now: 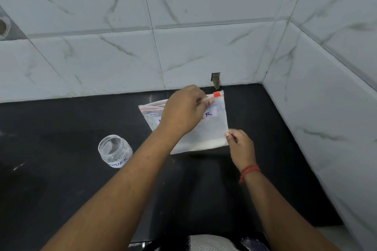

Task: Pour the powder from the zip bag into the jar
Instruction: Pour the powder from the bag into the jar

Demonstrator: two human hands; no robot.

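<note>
The zip bag [206,126] is held up over the black counter [61,179], near the back wall and toward the right corner. It is clear plastic with an orange zip strip along its top edge and an orange slider [216,94] at the top right end. A white label with dark handwriting sits on its face, partly covered by a hand. White powder [208,144] lies gathered along the bottom edge of the bag.

The left hand [183,110] reaches across the front of the bag, its fingers pinched on the top edge just beside the slider. The right hand [241,149] pinches the bag's lower right corner between thumb and fingertips; a red thread band [248,172] circles that wrist.

The jar [114,151] stands upright on the counter to the left of the bag, well apart from it, under the left forearm's line but not touching it. It is clear, has no lid on, and carries a white label with handwriting. Whether anything lies in its bottom is hard to tell through the glare.

Behind the counter rise marbled white wall tiles [183,26].
</note>
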